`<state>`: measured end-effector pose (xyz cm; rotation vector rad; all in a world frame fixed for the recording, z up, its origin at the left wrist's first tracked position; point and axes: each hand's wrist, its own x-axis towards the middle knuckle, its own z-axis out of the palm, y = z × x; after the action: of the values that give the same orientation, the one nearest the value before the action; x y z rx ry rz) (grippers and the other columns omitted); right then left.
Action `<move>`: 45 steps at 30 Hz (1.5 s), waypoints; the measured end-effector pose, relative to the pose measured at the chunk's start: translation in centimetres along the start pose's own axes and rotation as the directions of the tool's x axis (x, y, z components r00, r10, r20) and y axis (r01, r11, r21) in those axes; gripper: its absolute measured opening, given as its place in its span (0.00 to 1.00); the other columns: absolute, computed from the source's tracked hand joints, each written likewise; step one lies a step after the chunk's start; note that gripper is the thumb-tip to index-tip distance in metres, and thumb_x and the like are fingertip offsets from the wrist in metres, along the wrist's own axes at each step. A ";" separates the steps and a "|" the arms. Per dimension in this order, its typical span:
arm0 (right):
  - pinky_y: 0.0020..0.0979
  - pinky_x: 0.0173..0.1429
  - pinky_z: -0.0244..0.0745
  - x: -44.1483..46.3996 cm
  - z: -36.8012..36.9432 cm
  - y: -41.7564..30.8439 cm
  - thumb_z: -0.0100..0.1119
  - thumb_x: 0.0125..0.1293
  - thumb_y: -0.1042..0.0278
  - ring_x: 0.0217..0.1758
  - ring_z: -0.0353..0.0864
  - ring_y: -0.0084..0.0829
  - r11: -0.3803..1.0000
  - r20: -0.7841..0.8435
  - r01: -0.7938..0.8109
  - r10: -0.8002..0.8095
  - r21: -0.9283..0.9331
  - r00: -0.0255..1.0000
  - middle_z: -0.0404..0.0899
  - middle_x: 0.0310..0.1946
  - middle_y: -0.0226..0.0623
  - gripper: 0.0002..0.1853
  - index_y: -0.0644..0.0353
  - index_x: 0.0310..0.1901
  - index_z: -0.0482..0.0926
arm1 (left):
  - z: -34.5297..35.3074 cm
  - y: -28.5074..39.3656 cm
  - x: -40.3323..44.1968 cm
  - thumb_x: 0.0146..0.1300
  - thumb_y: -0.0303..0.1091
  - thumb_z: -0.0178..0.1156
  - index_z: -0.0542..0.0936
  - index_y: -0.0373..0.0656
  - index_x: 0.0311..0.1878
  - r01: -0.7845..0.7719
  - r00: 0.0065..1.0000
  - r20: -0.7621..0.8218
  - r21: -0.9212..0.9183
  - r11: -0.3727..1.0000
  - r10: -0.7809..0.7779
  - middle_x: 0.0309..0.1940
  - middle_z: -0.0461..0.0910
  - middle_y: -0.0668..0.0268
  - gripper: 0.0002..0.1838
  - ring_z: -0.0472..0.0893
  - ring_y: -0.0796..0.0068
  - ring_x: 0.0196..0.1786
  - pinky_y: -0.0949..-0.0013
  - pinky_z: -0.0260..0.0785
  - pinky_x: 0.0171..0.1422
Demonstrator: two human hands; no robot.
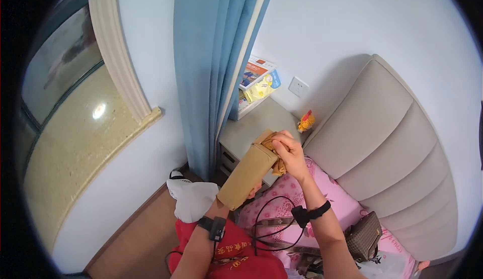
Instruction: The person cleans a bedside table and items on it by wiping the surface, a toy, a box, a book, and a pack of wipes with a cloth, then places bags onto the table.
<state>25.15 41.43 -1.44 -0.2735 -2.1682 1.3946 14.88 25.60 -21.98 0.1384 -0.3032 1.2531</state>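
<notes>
A tan box-shaped case [247, 176] is held up at a slant in front of me, over the edge of the bedside cabinet. My left hand [255, 189] grips it from beneath, with most of the fingers hidden behind the case. At its upper end, my right hand [288, 151] pinches a crumpled brown cloth [278, 167] against the case. Whether that cloth is loose or part of the case I cannot tell. Each wrist wears a black strap, and a black cable [257, 218] loops between the arms.
Behind the case stands a grey bedside cabinet [236, 133] with boxes and a yellow packet [261, 88] on it, plus a small orange toy [306, 121]. A blue curtain [206, 78] hangs left. At right are a padded headboard [387, 133], pink bedding [322, 183] and a checked brown bag [365, 236].
</notes>
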 end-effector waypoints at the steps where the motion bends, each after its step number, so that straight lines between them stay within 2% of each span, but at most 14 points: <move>1: 0.26 0.48 0.68 -0.2 -0.3 0.7 0.55 0.71 0.68 0.42 0.74 0.27 0.998 -0.013 -0.014 0.014 -0.054 1.000 0.73 0.37 0.33 0.10 0.68 0.41 0.79 | 1.3 -0.5 0.1 0.68 0.54 0.55 0.70 0.36 0.59 -0.053 0.995 -0.083 0.117 0.992 0.063 0.43 0.72 0.51 0.30 0.76 0.61 0.41 0.64 0.73 0.37; 4: 0.28 0.45 0.70 -1.3 -0.9 2.6 0.54 0.72 0.63 0.39 0.76 0.29 0.953 -0.084 -0.111 0.090 -0.281 0.992 0.76 0.35 0.33 0.13 0.67 0.42 0.80 | 4.8 -3.1 -0.4 0.69 0.53 0.54 0.70 0.36 0.57 -0.109 0.753 -0.422 0.677 0.727 0.505 0.41 0.73 0.53 0.28 0.75 0.63 0.38 0.64 0.72 0.36; 6: 0.30 0.43 0.72 -2.2 -0.5 3.6 0.53 0.73 0.61 0.38 0.79 0.30 0.822 -0.206 -0.264 0.182 -0.505 0.961 0.79 0.34 0.33 0.15 0.67 0.42 0.81 | 7.1 -4.6 0.5 0.70 0.50 0.53 0.72 0.37 0.55 -0.196 0.705 -0.335 0.755 0.626 0.625 0.37 0.73 0.56 0.24 0.74 0.66 0.34 0.66 0.70 0.34; 8: 0.32 0.43 0.75 -3.9 0.3 8.3 0.51 0.74 0.60 0.39 0.82 0.31 0.838 -0.083 -0.535 0.543 0.103 0.835 0.81 0.35 0.33 0.15 0.64 0.43 0.82 | 6.9 -4.1 0.9 0.71 0.46 0.53 0.73 0.38 0.52 -0.257 0.800 -0.346 0.541 0.801 0.490 0.34 0.72 0.60 0.20 0.71 0.69 0.30 0.69 0.68 0.32; 10: 0.31 0.45 0.76 -4.4 0.2 9.4 0.51 0.73 0.60 0.40 0.83 0.31 0.569 0.134 -0.643 0.687 0.512 0.714 0.83 0.37 0.33 0.14 0.61 0.44 0.82 | 4.6 -1.1 0.9 0.72 0.42 0.53 0.73 0.38 0.49 -0.114 0.968 -0.231 -0.076 0.991 0.094 0.29 0.71 0.64 0.15 0.68 0.72 0.26 0.72 0.65 0.29; 12: 0.28 0.49 0.77 -4.9 -0.6 7.2 0.52 0.72 0.61 0.40 0.83 0.30 0.285 0.316 -0.665 0.708 0.690 0.632 0.84 0.39 0.33 0.12 0.59 0.45 0.81 | 4.8 -1.9 1.0 0.71 0.38 0.55 0.75 0.37 0.49 -0.202 0.833 -0.464 0.253 0.946 0.302 0.31 0.74 0.64 0.13 0.72 0.71 0.28 0.71 0.68 0.30; 17: 0.23 0.45 0.74 -1.9 -1.8 3.5 0.54 0.73 0.62 0.38 0.79 0.20 0.556 0.071 -0.423 0.545 0.715 0.836 0.80 0.34 0.23 0.10 0.58 0.45 0.79 | 13.7 -4.8 2.1 0.75 0.37 0.51 0.60 0.40 0.75 -0.142 0.789 -0.341 0.708 0.692 0.511 0.68 0.69 0.64 0.29 0.73 0.74 0.66 0.68 0.70 0.67; 23: 0.21 0.39 0.66 -1.5 -4.0 2.0 0.54 0.75 0.61 0.34 0.68 0.14 0.919 -0.002 -0.375 0.378 0.122 0.926 0.73 0.30 0.19 0.13 0.62 0.36 0.79 | 14.8 -4.9 3.3 0.77 0.39 0.48 0.58 0.41 0.75 -0.166 0.761 -0.315 0.751 0.639 0.567 0.71 0.66 0.65 0.28 0.69 0.73 0.70 0.69 0.64 0.72; 27: 0.23 0.42 0.70 -2.2 -3.8 2.3 0.53 0.75 0.60 0.36 0.74 0.18 0.969 -0.179 -0.214 0.234 0.127 0.956 0.78 0.33 0.25 0.14 0.63 0.41 0.80 | 10.3 -3.4 2.7 0.77 0.43 0.48 0.60 0.42 0.74 -0.232 0.787 -0.304 0.661 0.714 0.537 0.70 0.67 0.65 0.28 0.70 0.71 0.69 0.65 0.66 0.71; 30: 0.27 0.45 0.75 -2.7 -3.0 -1.8 0.50 0.76 0.59 0.40 0.80 0.23 0.624 -0.149 -0.198 0.458 0.756 0.876 0.82 0.39 0.32 0.16 0.64 0.49 0.79 | 1.6 -0.3 2.0 0.76 0.50 0.47 0.63 0.45 0.72 -0.299 0.932 -0.082 0.373 0.878 0.353 0.67 0.69 0.65 0.28 0.72 0.68 0.66 0.59 0.69 0.69; 31: 0.32 0.49 0.79 -2.9 -2.9 -1.2 0.48 0.77 0.57 0.44 0.82 0.27 0.633 -0.146 -0.174 0.420 0.754 0.896 0.82 0.44 0.34 0.18 0.65 0.54 0.77 | 0.6 0.3 1.8 0.76 0.52 0.47 0.65 0.46 0.71 -0.289 0.957 0.040 0.229 0.930 0.287 0.66 0.71 0.66 0.28 0.73 0.66 0.65 0.57 0.70 0.68; 34: 0.36 0.51 0.79 -3.8 -1.2 2.4 0.49 0.75 0.52 0.48 0.82 0.33 0.660 -0.228 -0.258 0.557 0.705 0.799 0.82 0.48 0.37 0.21 0.63 0.53 0.77 | 7.5 -2.1 4.9 0.75 0.52 0.47 0.73 0.48 0.63 -0.460 0.676 -0.411 0.415 0.785 0.612 0.53 0.79 0.61 0.23 0.82 0.64 0.45 0.48 0.77 0.54; 42: 0.37 0.54 0.80 -11.0 8.3 12.0 0.41 0.77 0.61 0.48 0.82 0.37 0.042 0.204 -0.434 0.839 0.900 0.504 0.80 0.49 0.40 0.17 0.61 0.58 0.72 | 3.6 -0.5 3.2 0.72 0.52 0.53 0.65 0.46 0.70 -0.491 0.634 -0.279 0.576 0.654 0.721 0.63 0.72 0.65 0.29 0.72 0.66 0.64 0.56 0.64 0.69; 45: 0.37 0.58 0.79 -10.9 9.8 11.4 0.40 0.77 0.62 0.52 0.82 0.37 -0.038 0.209 -0.283 0.771 0.958 0.602 0.79 0.52 0.40 0.19 0.62 0.61 0.71 | 4.8 -0.9 3.5 0.72 0.49 0.57 0.63 0.46 0.71 -0.397 0.564 -0.305 0.715 0.576 0.767 0.65 0.70 0.65 0.31 0.70 0.66 0.66 0.57 0.63 0.70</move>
<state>27.60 34.01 -18.27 -0.9210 -0.3556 2.5580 16.01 27.21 -16.31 0.1518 0.6849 2.0138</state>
